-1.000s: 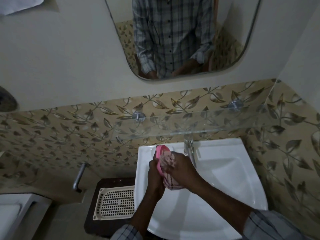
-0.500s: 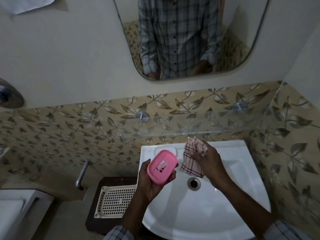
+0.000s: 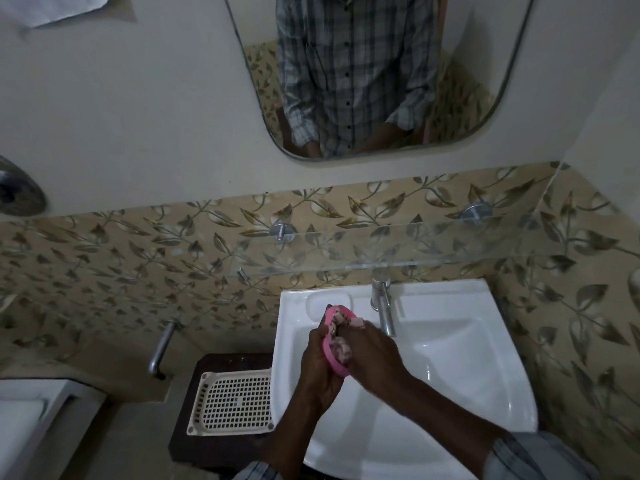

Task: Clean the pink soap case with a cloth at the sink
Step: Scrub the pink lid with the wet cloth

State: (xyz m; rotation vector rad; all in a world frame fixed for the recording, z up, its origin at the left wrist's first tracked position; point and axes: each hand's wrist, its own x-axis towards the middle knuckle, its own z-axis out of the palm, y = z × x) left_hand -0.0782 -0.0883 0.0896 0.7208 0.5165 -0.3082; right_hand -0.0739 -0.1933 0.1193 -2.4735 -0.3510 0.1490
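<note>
A beige wall band of leaf-patterned tiles (image 3: 138, 258) is running behind everything, and a rounded wall mirror (image 3: 464, 81) is hanging above it, reflecting a person in a checked shirt. A white ceramic sink (image 3: 467, 375) is sitting below, under a clear glass shelf (image 3: 398, 249) on two metal pegs. Just left of the sink, a dark brown wooden stand (image 3: 214, 445) is carrying a cream perforated plastic tray (image 3: 235, 403).

Both hands are meeting over the left part of the basin, near the chrome tap (image 3: 382, 306). The left hand (image 3: 317, 368) is gripping the pink oval plastic soap case (image 3: 329, 351) from its left side, fingers curled round its edge, holding it tilted up on its side above the basin. The right hand (image 3: 372, 355) is pressing a bunched pink-and-white checked cloth (image 3: 338, 351) into the open face of the case, its fingers curled over the fabric. Only small folds of the cloth are showing between the fingers and the rim.
</note>
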